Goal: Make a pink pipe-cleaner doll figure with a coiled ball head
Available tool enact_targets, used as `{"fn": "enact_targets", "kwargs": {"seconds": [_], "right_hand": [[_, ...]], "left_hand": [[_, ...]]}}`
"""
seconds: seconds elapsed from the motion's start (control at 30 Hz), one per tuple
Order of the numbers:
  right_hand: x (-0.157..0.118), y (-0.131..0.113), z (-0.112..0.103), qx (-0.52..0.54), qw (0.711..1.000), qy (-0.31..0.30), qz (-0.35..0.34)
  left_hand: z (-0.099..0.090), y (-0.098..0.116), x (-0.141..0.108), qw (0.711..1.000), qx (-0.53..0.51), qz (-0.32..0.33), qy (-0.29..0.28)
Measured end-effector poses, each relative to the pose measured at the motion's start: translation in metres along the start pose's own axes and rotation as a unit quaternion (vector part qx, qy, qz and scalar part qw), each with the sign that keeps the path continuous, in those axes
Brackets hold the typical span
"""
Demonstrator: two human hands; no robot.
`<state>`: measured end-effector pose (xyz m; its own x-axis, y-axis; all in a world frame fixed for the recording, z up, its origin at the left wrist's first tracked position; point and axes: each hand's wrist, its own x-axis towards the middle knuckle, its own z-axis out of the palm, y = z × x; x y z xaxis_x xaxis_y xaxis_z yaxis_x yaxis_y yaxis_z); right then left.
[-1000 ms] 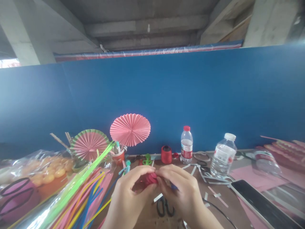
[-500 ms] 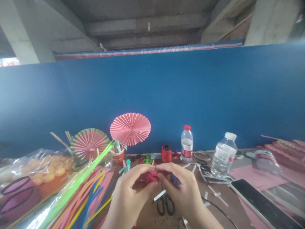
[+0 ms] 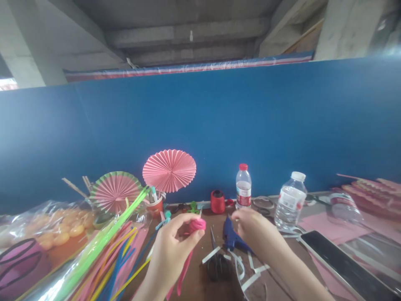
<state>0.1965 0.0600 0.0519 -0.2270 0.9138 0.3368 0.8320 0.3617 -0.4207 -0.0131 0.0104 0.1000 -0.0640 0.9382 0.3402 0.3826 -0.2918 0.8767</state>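
My left hand (image 3: pixel 171 246) pinches a coiled pink pipe cleaner (image 3: pixel 197 225) between thumb and fingers; a pink length hangs down below it. A thin pale tip sticks up from the coil. My right hand (image 3: pixel 252 223) is beside a blue glue gun (image 3: pixel 231 236) lying on the table. Its fingers are curled and partly hidden, so whether they touch the glue gun is unclear. Dark-handled scissors (image 3: pixel 217 265) lie between my hands, blades pointing away from me. White paper strips (image 3: pixel 250 278) are scattered under my right forearm.
Pink paper fans (image 3: pixel 169 171) and a pen cup (image 3: pixel 155 207) stand at the back left. Colourful pipe cleaners (image 3: pixel 115 267) lie at left. A red thread spool (image 3: pixel 217 202), a red-capped bottle (image 3: pixel 243 188), a white-capped bottle (image 3: pixel 290 202) and a phone (image 3: pixel 341 263) are to the right.
My right hand has left the pink coil and moved right to the blue glue gun. My left hand keeps the coil. The view has shifted slightly.
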Motion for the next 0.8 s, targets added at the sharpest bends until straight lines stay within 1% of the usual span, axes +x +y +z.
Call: {"fn": "enact_targets", "kwargs": {"seconds": [0.03, 0.07, 0.1, 0.17, 0.2, 0.23, 0.33, 0.4, 0.5, 0.6, 0.63, 0.7, 0.73, 0.8], "right_hand": [[-0.005, 0.013, 0.012, -0.049, 0.997, -0.06, 0.005], [-0.012, 0.024, 0.024, -0.089, 0.991, -0.104, 0.009], [-0.019, 0.035, 0.037, -0.115, 0.986, -0.124, 0.017], [-0.031, 0.05, 0.058, -0.137, 0.98, -0.143, 0.036], [-0.035, 0.054, 0.065, -0.133, 0.98, -0.142, 0.037], [-0.037, 0.057, 0.071, -0.132, 0.981, -0.136, 0.043], [-0.032, 0.057, 0.08, -0.106, 0.987, -0.108, 0.058], [-0.024, 0.056, 0.083, -0.082, 0.989, -0.104, 0.06], [-0.011, 0.055, 0.083, -0.051, 0.99, -0.111, 0.066], [-0.003, 0.053, 0.077, -0.015, 0.992, -0.094, 0.082], [-0.001, 0.051, 0.074, 0.007, 0.993, -0.086, 0.085], [0.002, 0.045, 0.065, 0.096, 0.988, -0.077, 0.096], [0.002, 0.041, 0.061, 0.192, 0.972, -0.076, 0.11], [0.001, 0.032, 0.053, 0.366, 0.916, -0.071, 0.15]], "left_hand": [[0.0, -0.003, 0.002, 1.0, -0.01, -0.002, -0.004], [0.001, -0.007, 0.004, 1.0, -0.021, -0.005, -0.002], [0.003, -0.013, 0.005, 0.999, -0.037, -0.005, 0.01], [0.008, -0.029, 0.009, 0.998, -0.052, -0.001, 0.046], [0.011, -0.039, 0.011, 0.997, -0.064, -0.005, 0.051], [0.015, -0.048, 0.012, 0.994, -0.08, -0.011, 0.078], [0.026, -0.073, 0.013, 0.988, -0.13, -0.027, 0.081], [0.03, -0.082, 0.012, 0.989, -0.122, -0.024, 0.085], [0.029, -0.084, 0.011, 0.991, -0.083, -0.007, 0.1], [0.023, -0.081, 0.011, 0.991, -0.049, 0.033, 0.116], [0.021, -0.081, 0.011, 0.991, -0.043, 0.049, 0.117], [0.018, -0.079, 0.012, 0.99, -0.033, 0.072, 0.117], [0.016, -0.079, 0.013, 0.99, -0.026, 0.077, 0.116], [0.012, -0.076, 0.014, 0.991, -0.007, 0.077, 0.112]]}}
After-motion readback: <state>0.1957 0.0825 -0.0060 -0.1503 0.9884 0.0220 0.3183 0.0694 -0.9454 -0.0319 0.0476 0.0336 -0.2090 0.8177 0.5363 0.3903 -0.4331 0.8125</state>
